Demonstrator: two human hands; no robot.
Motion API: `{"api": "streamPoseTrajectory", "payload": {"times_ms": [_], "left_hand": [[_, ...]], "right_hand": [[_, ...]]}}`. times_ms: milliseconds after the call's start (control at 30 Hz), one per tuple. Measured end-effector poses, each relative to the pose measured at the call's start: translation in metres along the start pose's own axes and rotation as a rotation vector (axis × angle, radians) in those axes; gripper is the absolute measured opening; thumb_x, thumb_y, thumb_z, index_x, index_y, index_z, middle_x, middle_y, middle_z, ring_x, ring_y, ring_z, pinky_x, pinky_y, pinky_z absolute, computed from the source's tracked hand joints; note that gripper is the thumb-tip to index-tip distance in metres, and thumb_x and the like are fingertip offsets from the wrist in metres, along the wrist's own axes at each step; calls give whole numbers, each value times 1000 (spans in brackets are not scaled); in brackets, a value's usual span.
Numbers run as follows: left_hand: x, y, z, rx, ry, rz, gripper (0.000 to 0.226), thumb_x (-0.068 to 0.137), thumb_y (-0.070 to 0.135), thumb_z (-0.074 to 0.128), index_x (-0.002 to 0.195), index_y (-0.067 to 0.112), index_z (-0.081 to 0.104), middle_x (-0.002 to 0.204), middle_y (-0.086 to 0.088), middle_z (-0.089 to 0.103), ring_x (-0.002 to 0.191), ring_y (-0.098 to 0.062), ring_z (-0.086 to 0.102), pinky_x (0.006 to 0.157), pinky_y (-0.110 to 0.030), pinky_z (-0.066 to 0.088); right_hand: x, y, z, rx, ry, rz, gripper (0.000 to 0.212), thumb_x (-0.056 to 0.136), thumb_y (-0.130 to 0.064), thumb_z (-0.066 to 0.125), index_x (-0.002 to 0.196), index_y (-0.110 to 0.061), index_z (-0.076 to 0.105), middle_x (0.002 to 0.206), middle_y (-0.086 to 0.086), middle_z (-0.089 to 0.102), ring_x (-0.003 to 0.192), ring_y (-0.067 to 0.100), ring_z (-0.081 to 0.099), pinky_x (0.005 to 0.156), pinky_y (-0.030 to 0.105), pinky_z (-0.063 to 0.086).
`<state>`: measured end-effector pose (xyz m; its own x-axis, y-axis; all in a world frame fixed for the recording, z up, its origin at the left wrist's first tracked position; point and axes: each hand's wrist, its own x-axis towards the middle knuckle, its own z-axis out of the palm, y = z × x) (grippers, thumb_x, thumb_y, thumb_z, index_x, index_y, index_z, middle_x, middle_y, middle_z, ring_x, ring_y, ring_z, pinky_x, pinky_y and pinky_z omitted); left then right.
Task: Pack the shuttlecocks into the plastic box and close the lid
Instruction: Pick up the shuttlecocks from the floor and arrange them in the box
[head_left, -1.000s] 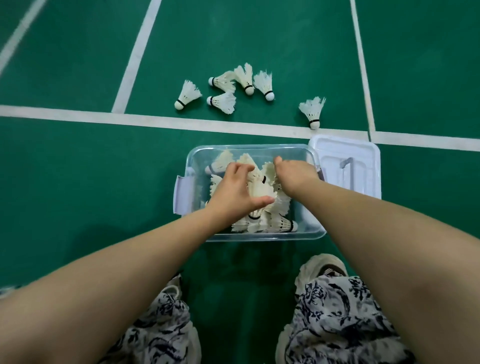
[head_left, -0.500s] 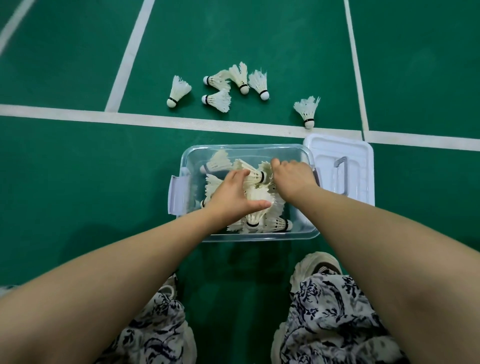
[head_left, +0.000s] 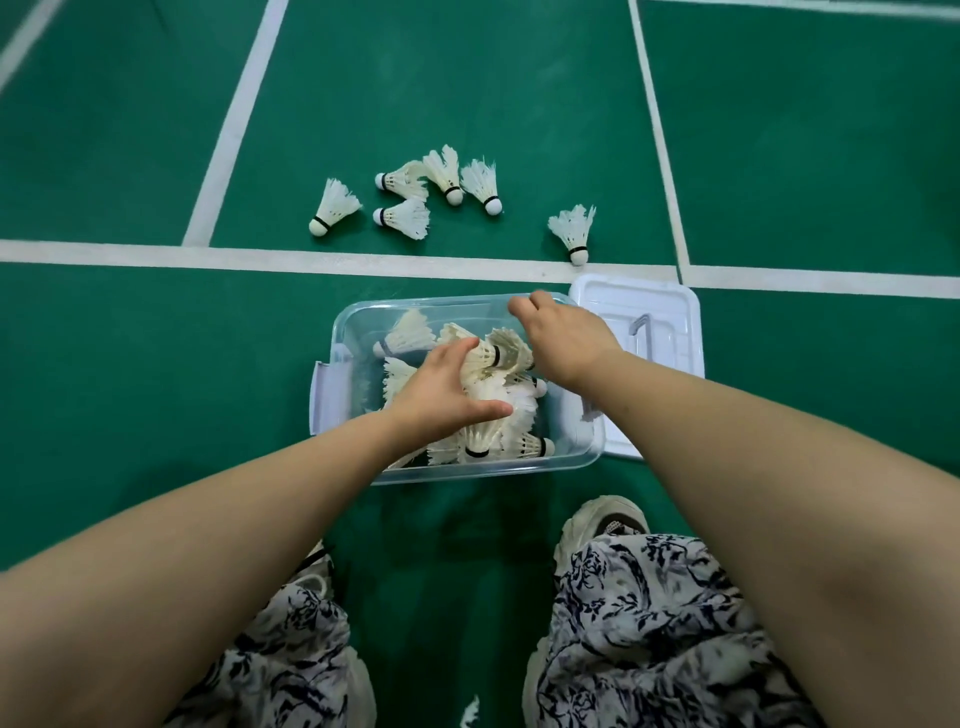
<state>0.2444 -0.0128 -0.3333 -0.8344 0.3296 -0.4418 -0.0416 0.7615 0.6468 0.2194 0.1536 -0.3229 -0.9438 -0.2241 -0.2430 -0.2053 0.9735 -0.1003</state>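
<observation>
A clear plastic box (head_left: 358, 325) stands on the green floor in front of my feet, with several white shuttlecocks (head_left: 524, 444) piled inside. My left hand (head_left: 441, 395) reaches into the box and grips a shuttlecock (head_left: 491, 358) on top of the pile between fingers and thumb. Over the box's far right rim hovers my right hand (head_left: 566, 338), fingers loosely curled downward, nothing visible in them. The white lid (head_left: 670, 312) lies flat just right of the box. Several loose shuttlecocks (head_left: 402, 215) lie on the floor beyond the box, and one more (head_left: 574, 231) sits near the lid's far corner.
White court lines (head_left: 156, 252) cross the green floor just beyond the box. My shoes (head_left: 602, 525) and patterned trousers (head_left: 649, 623) are right below the box's near edge.
My right hand has lifted off the pile and moved toward the box's far right rim. My left hand stays on the shuttlecocks in the box.
</observation>
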Motion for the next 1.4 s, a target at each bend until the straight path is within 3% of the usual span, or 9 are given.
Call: {"api": "streamPoseTrajectory", "payload": {"times_ms": [267,433,567,700,833,967,1167,1400], "left_hand": [[-23,3,-11,-25,91,18,90,71,40,77,144,22,27,151,-5,28,132,-25,39,112,-39,32],[-36,9,-26,-86,218,31,81,72,38,76,140,23,34,147,-6,34,128,-26,43,108,-42,37],[-38,11,-44,-116,331,18,74,74,39,74,137,22,39,141,-6,39,124,-25,45,106,-37,39],[-36,6,-59,-141,421,-25,68,76,40,72,134,20,42,137,-5,41,121,-23,47,104,-35,39],[-31,-6,-61,-131,430,-67,63,77,40,71,131,20,46,135,-5,43,119,-23,48,101,-33,40],[-24,-17,-59,-118,420,-103,61,77,42,71,129,20,48,134,-6,45,117,-23,50,98,-31,39],[-15,-25,-51,-117,412,-122,59,77,40,71,128,18,49,133,-6,45,117,-22,50,102,-33,39],[-8,-21,-45,-138,409,-106,53,81,38,68,125,14,52,131,-6,48,119,-20,49,100,-32,39]], "right_hand": [[-18,2,-15,15,75,55,40,84,1,44,122,-14,44,122,10,51,101,33,56,65,32,36],[-23,-5,-17,76,20,77,38,88,-7,44,125,-14,46,126,11,52,111,31,52,78,34,42],[-20,-23,-10,48,-36,1,47,89,-12,47,135,-20,38,131,12,47,123,31,41,95,40,40],[-12,-45,5,-28,-14,-122,51,90,-12,45,138,-26,33,129,11,43,120,31,38,92,43,40],[1,-58,11,-147,3,-215,38,94,-20,44,132,-25,44,139,8,37,128,30,33,95,42,36],[11,-56,14,-232,18,-265,28,95,-22,40,117,-20,58,131,4,45,128,28,33,96,39,32],[13,-42,7,-354,51,-329,29,95,-19,40,118,-15,58,129,6,45,133,29,28,109,44,20],[13,-46,16,-226,8,-294,29,95,-23,42,121,-18,55,126,7,47,126,29,35,102,41,27]]}}
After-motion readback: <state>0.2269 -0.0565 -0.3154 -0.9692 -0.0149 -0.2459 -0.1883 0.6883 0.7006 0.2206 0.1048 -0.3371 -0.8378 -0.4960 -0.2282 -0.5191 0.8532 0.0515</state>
